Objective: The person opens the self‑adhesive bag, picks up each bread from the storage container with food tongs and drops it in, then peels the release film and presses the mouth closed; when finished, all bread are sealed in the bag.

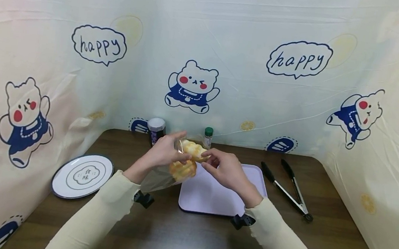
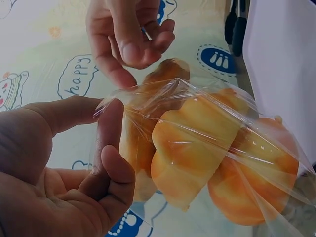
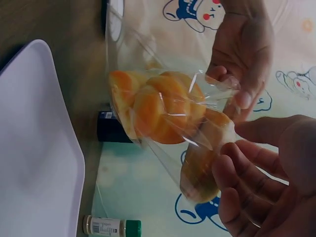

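My left hand [image 2: 64,163] pinches the edge of a clear plastic bag [image 2: 237,118] between thumb and index finger. Inside the bag are several golden-brown bread rolls [image 3: 165,106], with a glossy, ridged look. One long bread roll [image 1: 190,150] lies along the bag's mouth. At its right end, my right hand [image 1: 226,170] has thumb and fingertips about the roll, the thumb on one side and curled fingers on the other. Both hands are raised over the back of the table, and the bag hangs beside the left edge of a lilac tray [image 1: 213,192].
A white plate with a dark rim [image 1: 82,176] lies at the left. Black-tipped metal tongs [image 1: 292,192] rest spread right of the tray. Behind the hands stand a dark jar with a pale lid [image 1: 156,129] and a small green-capped bottle [image 1: 208,137]. A printed curtain [image 1: 242,84] surrounds the table.
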The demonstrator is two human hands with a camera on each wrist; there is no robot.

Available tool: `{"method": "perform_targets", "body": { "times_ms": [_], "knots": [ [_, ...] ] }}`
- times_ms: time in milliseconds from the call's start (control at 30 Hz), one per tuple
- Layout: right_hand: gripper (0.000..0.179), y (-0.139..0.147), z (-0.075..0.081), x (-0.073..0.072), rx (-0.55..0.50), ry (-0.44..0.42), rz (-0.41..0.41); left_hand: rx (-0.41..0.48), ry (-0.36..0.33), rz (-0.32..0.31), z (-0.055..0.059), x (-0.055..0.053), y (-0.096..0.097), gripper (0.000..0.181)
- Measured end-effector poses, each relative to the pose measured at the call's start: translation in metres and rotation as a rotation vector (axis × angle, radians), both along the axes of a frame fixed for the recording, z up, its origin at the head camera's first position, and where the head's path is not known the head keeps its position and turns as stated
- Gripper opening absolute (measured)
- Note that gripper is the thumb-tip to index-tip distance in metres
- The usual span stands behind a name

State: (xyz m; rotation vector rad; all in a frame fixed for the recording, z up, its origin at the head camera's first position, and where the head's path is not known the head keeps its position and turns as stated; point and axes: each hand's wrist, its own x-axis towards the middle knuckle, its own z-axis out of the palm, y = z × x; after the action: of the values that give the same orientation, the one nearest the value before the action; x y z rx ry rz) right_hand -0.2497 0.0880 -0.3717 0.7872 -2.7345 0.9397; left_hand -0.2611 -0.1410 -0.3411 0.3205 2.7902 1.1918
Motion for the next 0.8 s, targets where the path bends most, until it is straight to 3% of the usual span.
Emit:
{"method": "perform_targets", "body": {
  "times_ms": [400, 567, 800],
  "knots": [
    [0.009, -0.012, 0.000, -0.002, 0.032, 0.025, -0.039, 0.005, -0.011, 0.006, 0.001, 0.000, 0.000, 0.081],
    [0.009, -0.009, 0.002, -0.002, 0.022, 0.027, -0.048, 0.079, 0.018, 0.027, 0.000, -0.001, -0.001, 0.059],
    [0.009, -0.005, 0.005, 0.000, -0.016, 0.066, -0.047, 0.151, 0.114, 0.117, -0.004, -0.005, -0.005, 0.028]
  ]
}}
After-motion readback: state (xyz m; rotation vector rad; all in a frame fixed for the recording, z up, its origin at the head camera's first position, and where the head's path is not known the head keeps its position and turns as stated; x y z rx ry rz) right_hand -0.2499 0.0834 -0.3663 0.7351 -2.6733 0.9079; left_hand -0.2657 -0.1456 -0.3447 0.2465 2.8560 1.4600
